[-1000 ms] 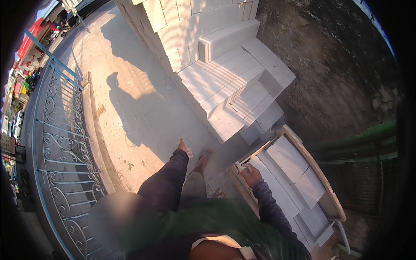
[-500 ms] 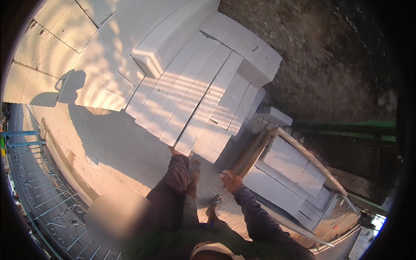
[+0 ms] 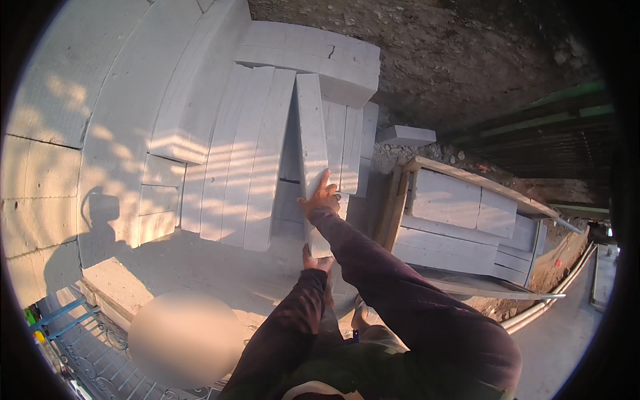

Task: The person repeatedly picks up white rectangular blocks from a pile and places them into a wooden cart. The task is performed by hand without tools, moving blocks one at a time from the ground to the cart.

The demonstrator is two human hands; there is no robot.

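A long pale concrete block lies at a slant on a stack of similar blocks. My left hand is closed on its near end, with part of the fingers hidden at the block's edge. Across the top of the same block, nearer its middle, lies my right hand, thumb at the left edge and fingers over the right side. A narrow wedge-shaped gap separates this block from its left neighbour, showing more blocks below.
On the right, a wooden-edged cart carries more pale blocks. A loose block rests near rubble behind it. Bare soil borders the stack's far side. A blue metal railing stands at lower left.
My right hand has moved from beside the stack onto the block's top. The block's near end has swung right, away from its neighbour, opening a gap. The view has turned.
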